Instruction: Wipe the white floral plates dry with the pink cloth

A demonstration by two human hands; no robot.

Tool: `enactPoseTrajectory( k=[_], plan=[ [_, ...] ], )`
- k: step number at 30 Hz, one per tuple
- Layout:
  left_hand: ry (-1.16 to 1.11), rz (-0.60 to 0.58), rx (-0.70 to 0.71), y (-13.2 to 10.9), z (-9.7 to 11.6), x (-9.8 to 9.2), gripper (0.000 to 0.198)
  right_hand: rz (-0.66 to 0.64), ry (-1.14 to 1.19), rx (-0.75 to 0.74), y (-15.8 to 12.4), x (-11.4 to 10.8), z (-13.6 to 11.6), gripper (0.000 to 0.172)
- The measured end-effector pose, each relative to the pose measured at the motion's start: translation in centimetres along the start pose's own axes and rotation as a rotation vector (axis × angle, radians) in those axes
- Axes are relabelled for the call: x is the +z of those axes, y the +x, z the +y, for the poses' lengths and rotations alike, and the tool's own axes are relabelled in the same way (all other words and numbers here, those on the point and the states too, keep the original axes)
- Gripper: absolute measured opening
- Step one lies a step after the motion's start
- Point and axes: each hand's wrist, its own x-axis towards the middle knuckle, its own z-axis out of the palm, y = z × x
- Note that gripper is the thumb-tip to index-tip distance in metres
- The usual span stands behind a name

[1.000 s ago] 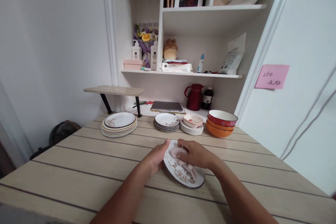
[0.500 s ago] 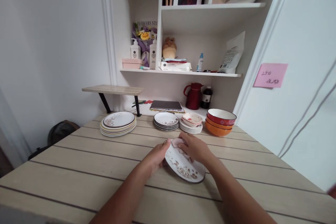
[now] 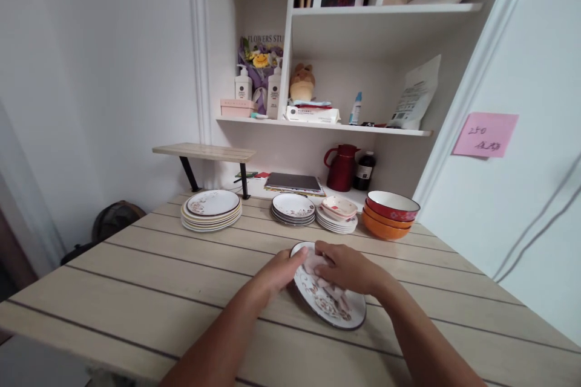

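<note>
A white plate (image 3: 318, 297) with a brown flower pattern and dark rim is tilted above the wooden table. My left hand (image 3: 282, 269) grips its upper left edge, thumb on the face and fingers hidden beneath. My right hand (image 3: 347, 267) is closed on a pale pink cloth (image 3: 333, 291) and presses it against the plate's face. Beyond the hands stand a stack of small dark-rimmed plates (image 3: 293, 205) and a stack of small white plates (image 3: 336, 224) with pinkish dishes (image 3: 339, 207) on top.
Larger plates (image 3: 212, 202) are stacked at the back left of the table (image 3: 149, 278), beside a small raised shelf (image 3: 204, 152). Red and orange bowls (image 3: 391, 217) stand nested at the right. Behind are a red jug (image 3: 341, 168), a dark bottle (image 3: 364, 170) and a laptop (image 3: 293, 182).
My right hand has shifted slightly on the plate, and more of the cloth now hangs over the flower pattern. The plate sits a little lower; the whole view has swung left.
</note>
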Motion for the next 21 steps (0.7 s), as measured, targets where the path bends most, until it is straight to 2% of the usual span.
enactPoseTrajectory(
  k=[3,6,8,13,17,19,21],
  plan=[
    [0.076,0.043,-0.029,-0.2,0.5,0.3,0.053,0.102,0.032,-0.034,0.9,1.0,-0.5,0.017],
    [0.104,0.040,-0.032,-0.5,1.1,0.8,0.054,0.188,-0.029,0.051,1.9,1.7,-0.7,0.015],
    [0.111,0.045,-0.035,-0.7,1.3,1.0,0.055,0.198,-0.070,0.103,2.2,1.9,-0.5,0.015],
    [0.128,0.039,-0.027,-0.5,0.9,0.7,0.053,0.150,-0.164,0.186,1.7,1.1,0.4,0.017],
    [0.156,0.005,0.022,-0.4,0.7,0.4,0.052,0.043,-0.200,0.248,0.4,0.0,1.2,0.021],
    [0.166,-0.016,0.052,-0.4,0.7,0.3,0.051,-0.030,-0.156,0.214,-0.2,-0.5,1.4,0.021],
    [0.159,-0.034,0.074,-0.5,0.7,0.3,0.051,-0.081,-0.093,0.118,-0.6,-0.8,1.2,0.019]
  ],
)
